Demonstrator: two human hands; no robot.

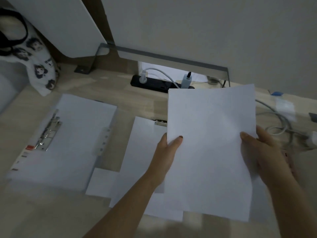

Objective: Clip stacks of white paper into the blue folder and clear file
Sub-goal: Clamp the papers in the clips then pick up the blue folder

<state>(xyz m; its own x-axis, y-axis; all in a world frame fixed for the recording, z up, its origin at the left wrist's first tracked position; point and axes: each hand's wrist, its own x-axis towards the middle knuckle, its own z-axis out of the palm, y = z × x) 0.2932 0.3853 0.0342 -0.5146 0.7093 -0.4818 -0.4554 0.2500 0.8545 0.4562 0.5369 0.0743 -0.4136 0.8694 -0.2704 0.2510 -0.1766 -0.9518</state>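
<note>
White paper stack (210, 152) is held above the desk (137, 102), pinched at its edges by two hands: left hand (167, 150) and right hand (267, 152). Two more paper spreads lie below-left, one under a metal lever clip (48, 133). One black power strip (154, 84) sits behind.

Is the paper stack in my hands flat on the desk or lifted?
Lifted: both hands, left and right, hold the paper stack by its side edges above the desk.

Pale wood desk (130, 100); open folder (56, 143) left; loose paper sheets (137, 160) centre; black power strip (154, 84) behind.
</note>
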